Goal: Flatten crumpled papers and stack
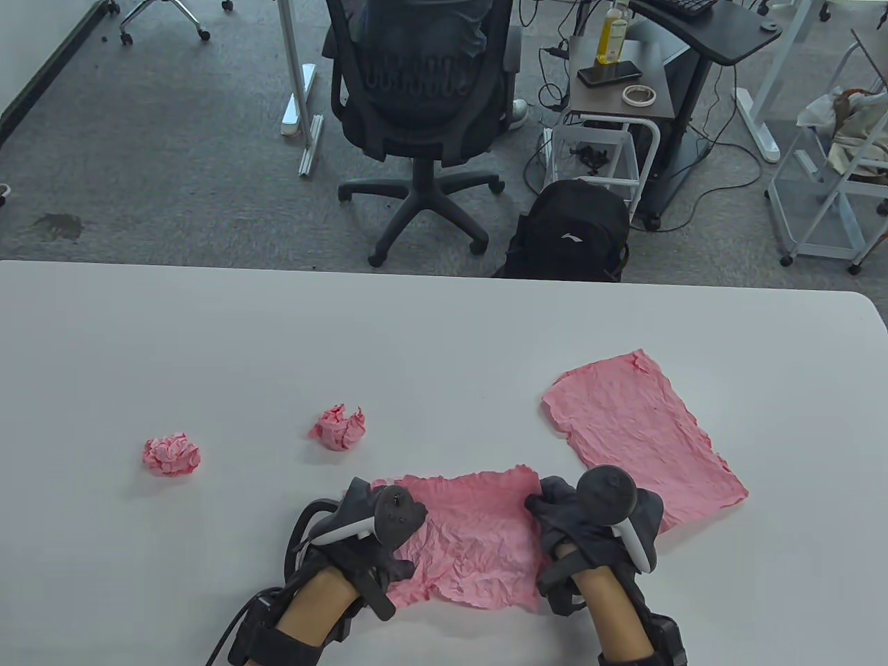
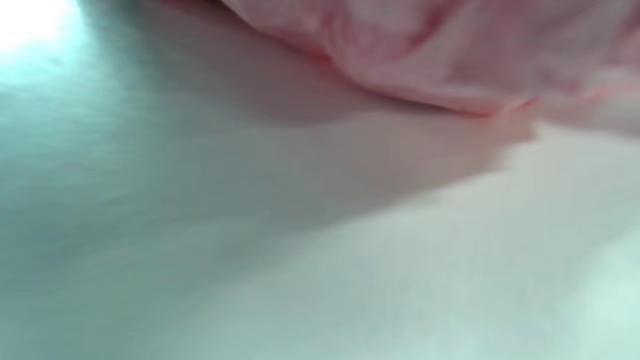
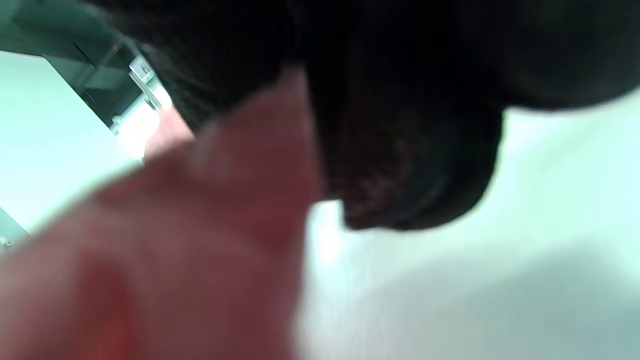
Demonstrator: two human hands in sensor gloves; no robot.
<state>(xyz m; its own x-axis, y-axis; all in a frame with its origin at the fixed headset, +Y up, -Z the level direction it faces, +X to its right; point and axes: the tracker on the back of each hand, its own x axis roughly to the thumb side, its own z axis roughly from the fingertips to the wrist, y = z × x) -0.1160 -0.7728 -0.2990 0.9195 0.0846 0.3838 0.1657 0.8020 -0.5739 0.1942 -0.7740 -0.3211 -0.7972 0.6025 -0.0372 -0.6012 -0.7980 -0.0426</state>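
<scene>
A wrinkled pink sheet (image 1: 475, 534) lies opened out near the table's front edge, between my two hands. My left hand (image 1: 378, 531) holds its left edge, its fingers mostly hidden under the tracker. My right hand (image 1: 551, 513) pinches the right edge. The left wrist view shows the pink sheet (image 2: 425, 55) lifted slightly off the table. In the right wrist view, dark gloved fingers (image 3: 400, 150) sit against the blurred pink sheet (image 3: 200, 240). A flattened pink sheet (image 1: 642, 433) lies to the right. Two crumpled pink balls (image 1: 171, 455) (image 1: 338, 427) sit to the left.
The white table (image 1: 416, 333) stretches across the view, its far edge at mid-frame. Beyond it stand an office chair (image 1: 423, 90), a black backpack (image 1: 576, 232) and a small side cart (image 1: 617, 104) on the grey carpet.
</scene>
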